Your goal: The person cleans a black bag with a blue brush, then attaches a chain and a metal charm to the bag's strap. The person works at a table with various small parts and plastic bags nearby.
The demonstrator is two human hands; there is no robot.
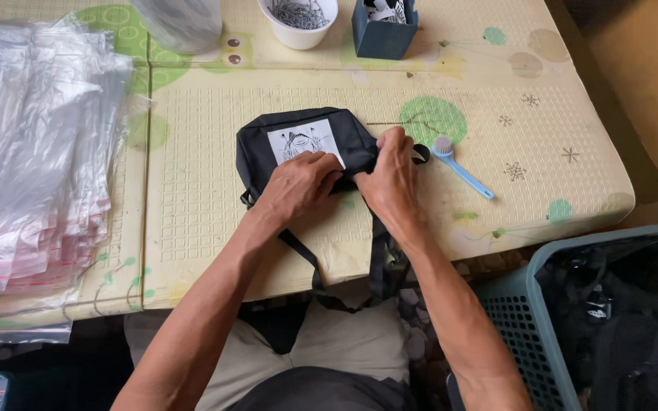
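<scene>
The black bag (302, 148) lies flat on the cream mat (496, 114), its straps hanging over the near edge. Both hands pinch its lower edge: the left hand (296, 186) just below the white label (305, 141), the right hand (390, 176) at the bag's right end. To my judgement, holding the fabric tight and even works best. A blue brush (460, 167) lies right of the bag, a white cup (299, 19) behind it.
</scene>
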